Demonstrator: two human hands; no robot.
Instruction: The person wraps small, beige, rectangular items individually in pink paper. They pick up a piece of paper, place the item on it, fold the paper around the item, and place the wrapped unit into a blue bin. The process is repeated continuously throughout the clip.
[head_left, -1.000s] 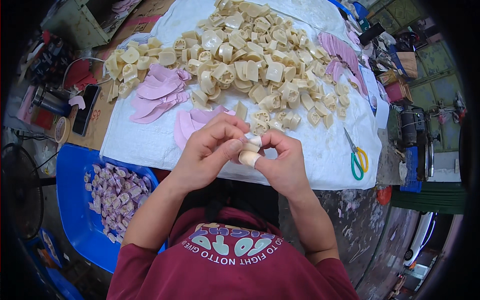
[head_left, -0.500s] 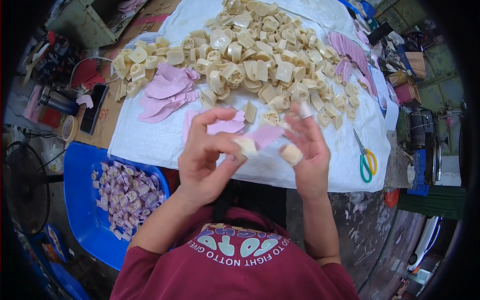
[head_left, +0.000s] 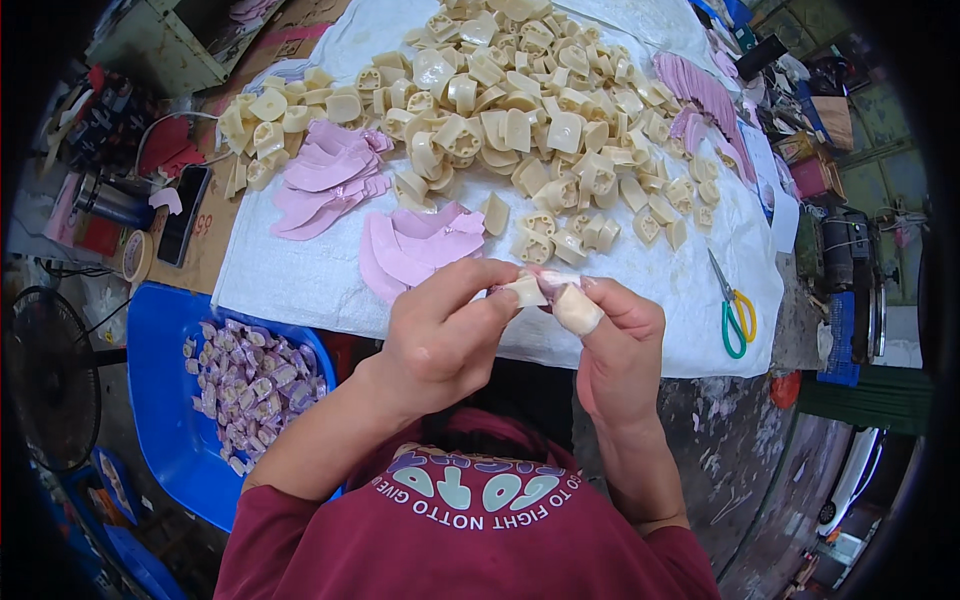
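Observation:
My left hand [head_left: 445, 335] and my right hand [head_left: 615, 345] meet just above the near edge of the white cloth [head_left: 300, 285]. Together they pinch a small cream plastic piece [head_left: 527, 290] with a bit of pink showing between the fingers. A second cream piece [head_left: 578, 310] sits against my right thumb. Just beyond my hands lies a small stack of pink curved pieces [head_left: 415, 250]. Behind it spreads a big heap of cream moulded parts [head_left: 500, 110].
Another pink stack [head_left: 325, 180] lies at the left, more pink pieces [head_left: 700, 100] at the far right. Green-handled scissors [head_left: 733, 310] rest at the cloth's right edge. A blue tray [head_left: 165, 400] of purple-and-cream assembled pieces [head_left: 250, 385] sits at my left. A fan [head_left: 45, 375] stands far left.
My hands had parted, the left holding a pink piece and the right a cream piece; now they are together again, pressing the pieces between the fingertips.

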